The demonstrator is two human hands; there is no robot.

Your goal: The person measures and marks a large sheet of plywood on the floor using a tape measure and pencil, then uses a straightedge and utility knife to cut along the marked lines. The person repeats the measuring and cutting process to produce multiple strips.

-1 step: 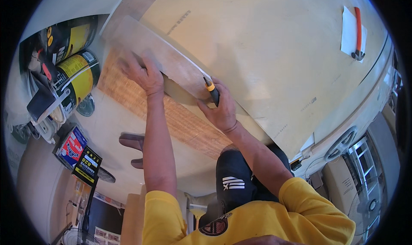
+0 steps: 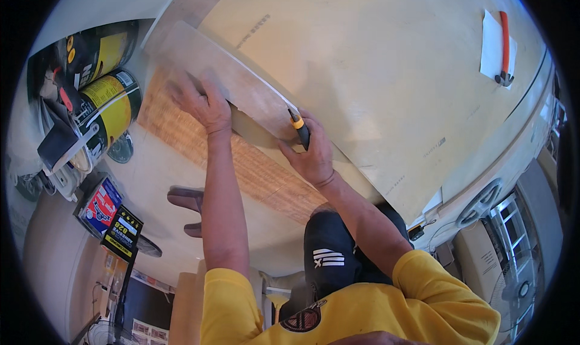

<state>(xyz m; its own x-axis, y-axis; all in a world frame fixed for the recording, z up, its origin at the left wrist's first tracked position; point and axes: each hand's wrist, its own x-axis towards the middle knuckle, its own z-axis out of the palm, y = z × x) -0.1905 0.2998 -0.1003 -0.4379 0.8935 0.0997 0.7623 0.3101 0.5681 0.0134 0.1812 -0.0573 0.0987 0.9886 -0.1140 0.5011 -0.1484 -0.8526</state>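
Note:
My right hand is closed around a black-and-yellow cutter knife, whose narrow tip points up and left. The tip is at the long edge of a pale, thin strip, near its right end. My left hand lies at the strip's near edge, fingers spread and slightly blurred, holding nothing that I can make out. Below both hands runs a wood-grained strip. Beyond the pale strip is a large cream sheet with faint printed marks.
Black-and-yellow cans stand at the left, with a yellow-and-black box nearer me. A red-handled tool lies on white paper at the far right. Dark sandals rest on the floor beside my left forearm. A fan is at lower right.

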